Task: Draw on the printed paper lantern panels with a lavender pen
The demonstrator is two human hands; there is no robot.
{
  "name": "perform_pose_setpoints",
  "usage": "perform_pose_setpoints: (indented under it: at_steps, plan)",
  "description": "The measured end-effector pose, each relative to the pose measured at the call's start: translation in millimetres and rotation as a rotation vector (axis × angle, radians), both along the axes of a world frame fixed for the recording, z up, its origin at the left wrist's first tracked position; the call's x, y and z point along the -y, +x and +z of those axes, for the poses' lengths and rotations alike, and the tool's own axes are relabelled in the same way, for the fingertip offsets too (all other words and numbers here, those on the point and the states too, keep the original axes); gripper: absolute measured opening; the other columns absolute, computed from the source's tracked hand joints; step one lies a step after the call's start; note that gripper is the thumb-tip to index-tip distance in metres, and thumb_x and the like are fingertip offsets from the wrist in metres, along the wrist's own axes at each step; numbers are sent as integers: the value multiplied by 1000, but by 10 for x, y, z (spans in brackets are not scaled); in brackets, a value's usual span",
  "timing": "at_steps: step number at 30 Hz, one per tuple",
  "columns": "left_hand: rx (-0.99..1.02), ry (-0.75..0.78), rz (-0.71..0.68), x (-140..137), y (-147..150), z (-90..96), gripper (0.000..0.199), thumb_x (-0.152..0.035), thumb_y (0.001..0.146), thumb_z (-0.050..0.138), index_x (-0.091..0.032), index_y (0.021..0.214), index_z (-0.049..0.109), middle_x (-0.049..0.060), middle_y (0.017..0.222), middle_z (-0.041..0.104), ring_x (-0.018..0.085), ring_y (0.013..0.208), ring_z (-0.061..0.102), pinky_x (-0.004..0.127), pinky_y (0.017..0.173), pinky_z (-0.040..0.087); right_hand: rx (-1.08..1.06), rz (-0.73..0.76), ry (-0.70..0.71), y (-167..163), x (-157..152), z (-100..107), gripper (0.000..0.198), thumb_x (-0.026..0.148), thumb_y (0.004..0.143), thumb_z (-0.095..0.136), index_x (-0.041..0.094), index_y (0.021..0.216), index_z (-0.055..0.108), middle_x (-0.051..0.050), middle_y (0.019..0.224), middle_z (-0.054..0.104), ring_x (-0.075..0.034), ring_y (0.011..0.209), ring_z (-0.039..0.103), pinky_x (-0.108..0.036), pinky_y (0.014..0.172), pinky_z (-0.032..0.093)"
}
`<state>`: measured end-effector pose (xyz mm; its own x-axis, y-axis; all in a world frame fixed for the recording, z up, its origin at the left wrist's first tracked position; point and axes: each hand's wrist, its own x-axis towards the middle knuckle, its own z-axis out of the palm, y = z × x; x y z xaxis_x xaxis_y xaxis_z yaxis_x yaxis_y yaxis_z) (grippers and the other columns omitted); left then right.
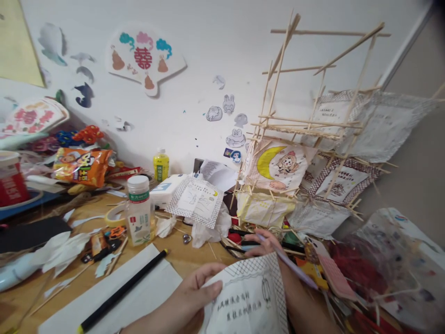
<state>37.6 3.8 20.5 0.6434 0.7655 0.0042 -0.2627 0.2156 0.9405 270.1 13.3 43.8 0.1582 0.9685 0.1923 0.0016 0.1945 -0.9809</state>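
Observation:
My left hand [198, 292] grips a sheet of paper [245, 294] by its left edge, thumb on top. The sheet has a cross-hatched border, handwritten characters and a small line drawing, and its lower part runs out of view. Behind the sheet, my right hand [266, 243] is closed about a light purple pen [299, 269], which slants down to the right. Its fingers reach over several black pens [239, 232] lying at the foot of a stick frame [274, 120]. The raised sheet hides part of my right wrist.
A black marker [121, 292] lies on white paper [156, 264] at left. Behind stand a clear bottle [139, 213] and a yellow-green bottle [161, 164]. Decorated paper panels [281, 164] hang on the frame. A pink phone-like object [333, 269] and a plastic bag [382, 250] sit at right.

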Motion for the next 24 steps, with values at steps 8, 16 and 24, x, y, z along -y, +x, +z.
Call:
perform_pose_setpoints:
  at_steps: [8,16,24]
  plan:
    - [-271,420,84,-155,-2,-202,42,-37,82,63,-25,123,60,8,125,63,31,116,53,43,101,39,54,-8,-175,-29,217,261,44,62,83,54,24,105,61,-7,101,72,-14,52,57,-26,50,45]
    - [-464,783,-21,-41,-33,-148,36,-17,71,69,-26,106,72,13,134,56,43,133,33,63,109,16,328,-111,83,-74,201,267,26,45,80,60,20,77,66,1,63,58,-14,55,51,-25,53,42]
    - [-438,1042,-140,215,-36,-202,49,-26,87,63,-34,134,53,7,139,51,39,131,41,54,112,25,361,112,-56,-274,257,31,8,27,72,67,21,77,64,2,67,60,-13,60,53,-23,54,39]
